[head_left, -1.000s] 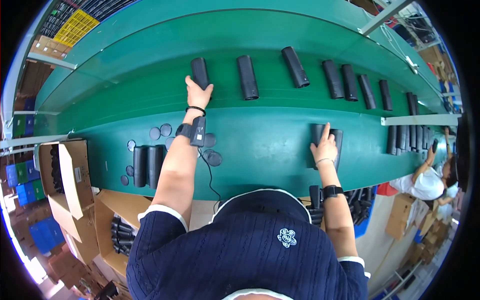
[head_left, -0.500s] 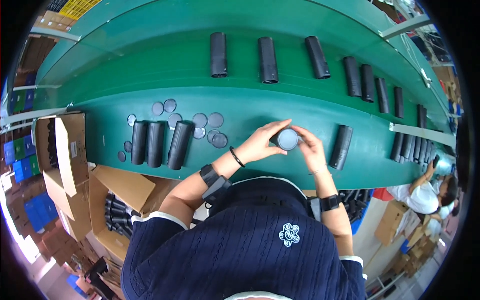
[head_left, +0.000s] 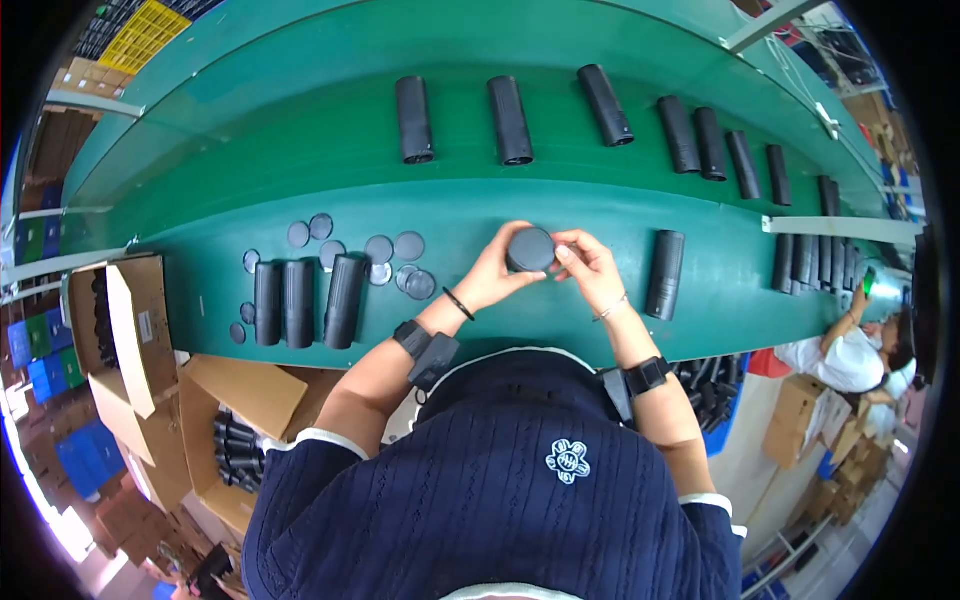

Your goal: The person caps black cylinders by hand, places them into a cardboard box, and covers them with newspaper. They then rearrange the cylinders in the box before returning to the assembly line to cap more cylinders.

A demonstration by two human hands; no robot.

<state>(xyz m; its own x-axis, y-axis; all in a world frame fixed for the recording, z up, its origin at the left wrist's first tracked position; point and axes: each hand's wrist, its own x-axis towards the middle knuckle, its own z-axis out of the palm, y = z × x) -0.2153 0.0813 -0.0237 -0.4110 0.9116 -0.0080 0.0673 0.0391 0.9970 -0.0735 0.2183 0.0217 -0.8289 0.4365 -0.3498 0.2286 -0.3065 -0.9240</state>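
Note:
A dark tube, seen nearly end-on, is in my left hand (head_left: 490,277), whose fingers and thumb wrap round its side. A round black cap (head_left: 531,249) covers the end that faces up; the rest of the tube is mostly hidden. At the cap's right edge, the thumb and bent fingers of my right hand (head_left: 592,272) press close together on the rim. Several loose flat caps (head_left: 409,246) lie on the green bench left of my hands. Among them are three ribbed black tubes (head_left: 345,300), side by side. Another black tube (head_left: 665,275) lies just right of my right hand.
Several black tubes (head_left: 511,120) lie spaced along the raised green strip (head_left: 300,150) beyond the bench. More tubes (head_left: 805,262) cluster at the far right, near a co-worker (head_left: 840,350). Open cardboard boxes (head_left: 245,385) stand at lower left; a blue bin (head_left: 718,435) sits below the bench edge.
The view has shifted a little. My hands have moved slightly left and away with the tube; its capped end has tilted and now looks dark instead of pale grey.

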